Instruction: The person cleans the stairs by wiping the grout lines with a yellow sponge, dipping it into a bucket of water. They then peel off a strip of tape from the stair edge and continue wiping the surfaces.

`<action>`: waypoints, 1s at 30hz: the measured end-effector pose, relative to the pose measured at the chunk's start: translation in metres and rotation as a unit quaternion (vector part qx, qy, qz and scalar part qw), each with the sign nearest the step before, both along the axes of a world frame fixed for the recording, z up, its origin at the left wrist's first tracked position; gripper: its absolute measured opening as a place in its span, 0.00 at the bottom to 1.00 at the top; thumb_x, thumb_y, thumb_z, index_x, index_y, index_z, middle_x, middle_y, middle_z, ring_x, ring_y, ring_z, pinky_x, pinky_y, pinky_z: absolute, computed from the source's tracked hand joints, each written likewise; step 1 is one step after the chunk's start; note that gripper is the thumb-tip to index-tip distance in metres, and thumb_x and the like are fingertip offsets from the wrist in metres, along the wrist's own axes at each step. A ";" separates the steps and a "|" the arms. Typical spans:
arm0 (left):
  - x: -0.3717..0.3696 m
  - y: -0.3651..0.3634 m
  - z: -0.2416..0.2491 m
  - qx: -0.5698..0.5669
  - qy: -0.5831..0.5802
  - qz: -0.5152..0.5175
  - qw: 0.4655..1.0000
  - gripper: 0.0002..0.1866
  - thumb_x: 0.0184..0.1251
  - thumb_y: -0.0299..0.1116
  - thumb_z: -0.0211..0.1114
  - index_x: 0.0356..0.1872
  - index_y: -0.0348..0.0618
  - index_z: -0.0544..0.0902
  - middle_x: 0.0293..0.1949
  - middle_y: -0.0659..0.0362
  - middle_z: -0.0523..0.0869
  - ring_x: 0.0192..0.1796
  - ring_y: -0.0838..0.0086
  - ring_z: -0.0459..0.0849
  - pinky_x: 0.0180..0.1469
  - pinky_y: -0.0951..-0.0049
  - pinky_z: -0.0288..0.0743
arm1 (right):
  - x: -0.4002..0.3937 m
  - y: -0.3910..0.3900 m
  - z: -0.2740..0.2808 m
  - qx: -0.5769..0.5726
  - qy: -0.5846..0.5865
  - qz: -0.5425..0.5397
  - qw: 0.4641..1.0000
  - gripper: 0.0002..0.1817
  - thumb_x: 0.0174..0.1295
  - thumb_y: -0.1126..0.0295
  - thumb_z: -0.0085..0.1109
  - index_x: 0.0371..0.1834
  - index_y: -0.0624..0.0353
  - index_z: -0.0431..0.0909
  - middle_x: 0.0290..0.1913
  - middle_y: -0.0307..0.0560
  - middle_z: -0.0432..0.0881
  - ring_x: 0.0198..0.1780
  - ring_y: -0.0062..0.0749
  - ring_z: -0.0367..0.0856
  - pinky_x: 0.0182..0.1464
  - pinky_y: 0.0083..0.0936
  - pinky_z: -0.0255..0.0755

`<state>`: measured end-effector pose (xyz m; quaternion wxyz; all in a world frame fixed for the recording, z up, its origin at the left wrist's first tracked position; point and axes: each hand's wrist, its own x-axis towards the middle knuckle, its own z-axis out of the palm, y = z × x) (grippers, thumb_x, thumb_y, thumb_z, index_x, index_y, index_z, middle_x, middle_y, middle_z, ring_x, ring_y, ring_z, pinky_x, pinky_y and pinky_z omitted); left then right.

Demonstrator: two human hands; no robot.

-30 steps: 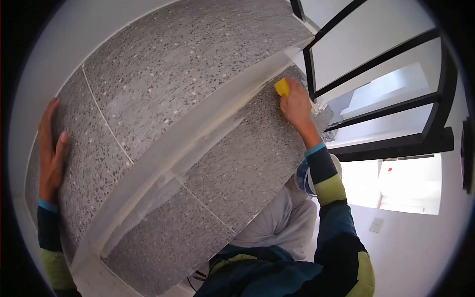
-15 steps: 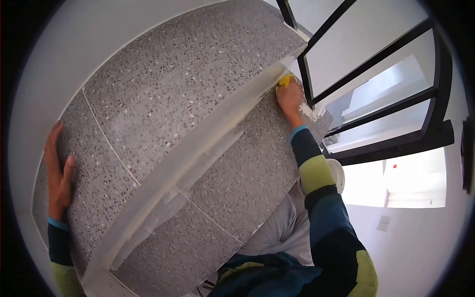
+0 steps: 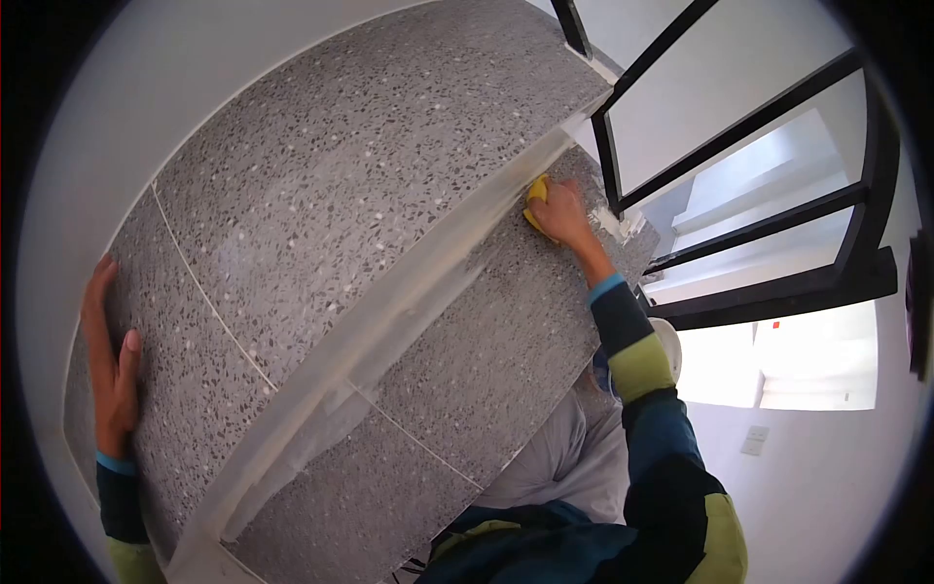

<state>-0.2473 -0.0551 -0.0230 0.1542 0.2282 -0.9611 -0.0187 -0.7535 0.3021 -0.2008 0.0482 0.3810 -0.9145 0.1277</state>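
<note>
My right hand [image 3: 564,214] is closed around a yellow sponge [image 3: 535,202]. It presses the sponge to the lower speckled grey stair tread [image 3: 477,350], close to the foot of the pale riser [image 3: 389,282]. Whitish smears spread from the riser onto that tread. At far left my left hand [image 3: 115,375] lies with its fingers stretched out on the upper tread [image 3: 321,185], beside the curved wall, and holds nothing.
A black metal railing [image 3: 739,117] stands at the right, with white residue [image 3: 618,224] near its foot. Behind my right forearm, a white bucket-like rim [image 3: 667,346] is partly hidden. A wall switch [image 3: 754,440] shows at lower right.
My right hand has moved with the sponge down and left along the riser's foot, away from the railing corner. The left hand stays on the upper tread.
</note>
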 end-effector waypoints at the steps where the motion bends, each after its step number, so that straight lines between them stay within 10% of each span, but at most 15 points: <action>1: 0.000 0.001 0.001 0.004 -0.006 0.001 1.000 0.36 0.66 0.57 0.48 0.72 0.52 0.57 0.72 0.52 0.57 0.75 0.57 0.51 0.75 0.52 0.41 | -0.002 0.000 0.004 -0.002 0.001 -0.003 1.000 0.25 0.55 0.58 0.54 0.48 0.70 0.75 0.45 0.75 0.76 0.51 0.65 0.73 0.55 0.53 0.67; 9: -0.008 0.012 0.008 0.028 0.009 -0.014 0.999 0.36 0.67 0.58 0.47 0.70 0.46 0.60 0.71 0.48 0.59 0.74 0.55 0.53 0.74 0.53 0.43 | -0.047 -0.032 -0.008 -0.056 0.202 -0.257 0.944 0.27 0.54 0.62 0.56 0.51 0.75 0.73 0.49 0.70 0.76 0.55 0.63 0.70 0.58 0.54 0.62; 20: -0.005 0.010 0.008 0.044 -0.002 -0.006 0.999 0.36 0.67 0.58 0.45 0.72 0.51 0.58 0.73 0.51 0.56 0.75 0.56 0.50 0.75 0.52 0.40 | 0.006 -0.017 -0.005 -0.011 0.103 -0.027 0.994 0.21 0.55 0.60 0.55 0.41 0.70 0.79 0.45 0.63 0.80 0.54 0.64 0.71 0.54 0.59 0.64; 22: -0.008 0.013 0.008 0.054 0.008 -0.007 0.998 0.37 0.67 0.59 0.46 0.70 0.45 0.60 0.71 0.48 0.59 0.74 0.55 0.53 0.74 0.54 0.43 | 0.020 -0.009 0.021 0.020 -0.128 0.032 0.991 0.22 0.55 0.62 0.55 0.44 0.73 0.76 0.47 0.67 0.78 0.54 0.66 0.70 0.56 0.59 0.62; 30: -0.015 0.021 0.012 0.072 0.028 -0.011 0.997 0.37 0.67 0.58 0.46 0.70 0.43 0.60 0.71 0.48 0.59 0.74 0.55 0.52 0.74 0.55 0.41 | -0.046 -0.024 -0.002 -0.066 0.113 -0.181 0.975 0.20 0.54 0.63 0.55 0.42 0.72 0.76 0.45 0.71 0.77 0.51 0.64 0.73 0.56 0.51 0.64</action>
